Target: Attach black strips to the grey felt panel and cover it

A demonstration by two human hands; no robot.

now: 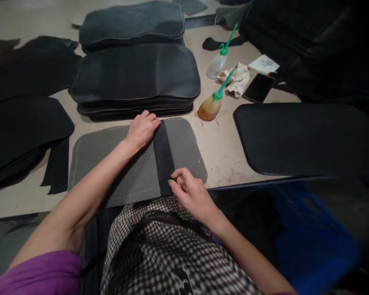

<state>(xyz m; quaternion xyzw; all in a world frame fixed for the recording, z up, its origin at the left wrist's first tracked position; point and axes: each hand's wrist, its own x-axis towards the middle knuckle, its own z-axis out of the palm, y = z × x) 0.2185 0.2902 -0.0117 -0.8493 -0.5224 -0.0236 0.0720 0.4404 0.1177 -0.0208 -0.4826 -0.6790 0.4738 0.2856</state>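
A grey panel [132,172] with rounded corners lies flat at the table's front edge. Across it, from far edge to near edge, runs a black strip [163,149]. My left hand [142,129] rests at the strip's far end, its fingers bent and closed together on the strip's edge. Over the lower part of the strip is my right hand [192,192], loosely curled; a small gap shows between thumb and forefinger, with nothing visible in it. Whether its other fingers touch the panel is hidden.
Behind the panel stand stacked black panels [135,73]. Right of them are a bottle of amber liquid [209,108], a paler bottle [217,65], a crumpled cloth [238,82] and a phone [260,87]. Another black panel [304,139] lies right, black pieces [21,131] left, a blue crate [313,237] below.
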